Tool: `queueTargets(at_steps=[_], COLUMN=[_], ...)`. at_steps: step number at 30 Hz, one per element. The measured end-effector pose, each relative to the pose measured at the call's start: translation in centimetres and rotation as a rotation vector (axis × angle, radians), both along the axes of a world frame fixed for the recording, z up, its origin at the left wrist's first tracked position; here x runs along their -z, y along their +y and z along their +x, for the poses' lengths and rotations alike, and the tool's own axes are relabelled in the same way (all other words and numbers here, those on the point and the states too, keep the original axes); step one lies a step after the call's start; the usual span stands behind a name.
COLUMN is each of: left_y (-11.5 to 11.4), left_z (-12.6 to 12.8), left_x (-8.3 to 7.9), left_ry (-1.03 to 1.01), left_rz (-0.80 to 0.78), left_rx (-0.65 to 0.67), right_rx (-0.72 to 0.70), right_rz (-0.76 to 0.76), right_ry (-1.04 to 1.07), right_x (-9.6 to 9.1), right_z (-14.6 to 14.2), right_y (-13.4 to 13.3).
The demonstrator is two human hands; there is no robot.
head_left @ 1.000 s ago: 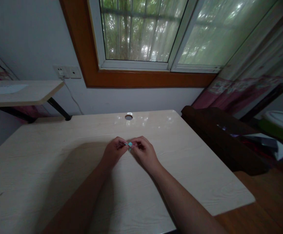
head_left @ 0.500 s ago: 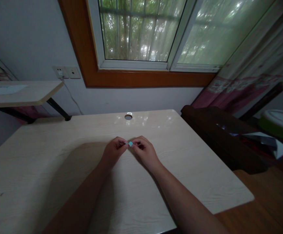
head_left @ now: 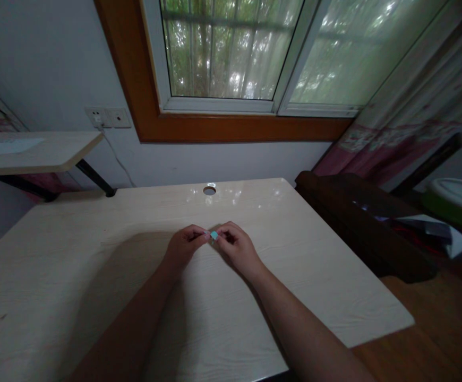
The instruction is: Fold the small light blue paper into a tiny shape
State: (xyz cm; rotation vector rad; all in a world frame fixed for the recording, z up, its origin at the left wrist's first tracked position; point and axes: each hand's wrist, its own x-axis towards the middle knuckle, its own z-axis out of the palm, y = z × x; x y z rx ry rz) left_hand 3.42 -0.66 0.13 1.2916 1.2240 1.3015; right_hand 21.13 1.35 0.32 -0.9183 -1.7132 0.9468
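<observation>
A tiny turquoise square piece (head_left: 214,235) shows between my two hands, above the middle of the desk (head_left: 314,265). My right hand (head_left: 236,244) pinches it between thumb and forefinger. Close by on the left, my left hand (head_left: 184,245) is closed in a pinch too, its fingertips touching or nearly touching the turquoise piece. Something small and pale shows at the left fingertips, too small to name. The fingers hide most of what is held, and the kind of piece cannot be made out.
A round cable hole (head_left: 209,190) lies near the desk's back edge. On the left a raised shelf (head_left: 56,159) stands on black legs. Beyond the desk are a window (head_left: 223,53) and a wall socket (head_left: 107,118). Dark wooden furniture (head_left: 350,223) stands on the right.
The hands stay almost in place. The turquoise piece has turned slightly between the fingertips, and the left hand has shifted a little.
</observation>
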Motion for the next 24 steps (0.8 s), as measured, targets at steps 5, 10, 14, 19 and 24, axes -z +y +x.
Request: queueTargets(at_steps=[5, 10, 14, 19, 24], left_y=[0.03, 0.12, 0.09, 0.09, 0.20], left_z=[0.13, 0.17, 0.21, 0.27, 0.05], left_x=[0.04, 0.23, 0.19, -0.12, 0.10], left_ry=[-0.002, 0.023, 0.057, 0.152, 0.198], left_rz=[-0.023, -0.031, -0.035, -0.012, 0.029], left_rx=[-0.007, 0.015, 0.029, 0.039, 0.063], right_rx=[0.003, 0.018, 0.015, 0.001, -0.027], right_rz=[0.015, 0.040, 0.048, 0.048, 0.023], right_ry=[0.003, -0.014, -0.021, -0.033, -0.020], right_x=[0.18, 0.18, 0.09, 0.02, -0.16], right_z=[0.09, 0.16, 0.21, 0.36, 0.41], right_y=[0.06, 0.03, -0.03, -0.05, -0.06])
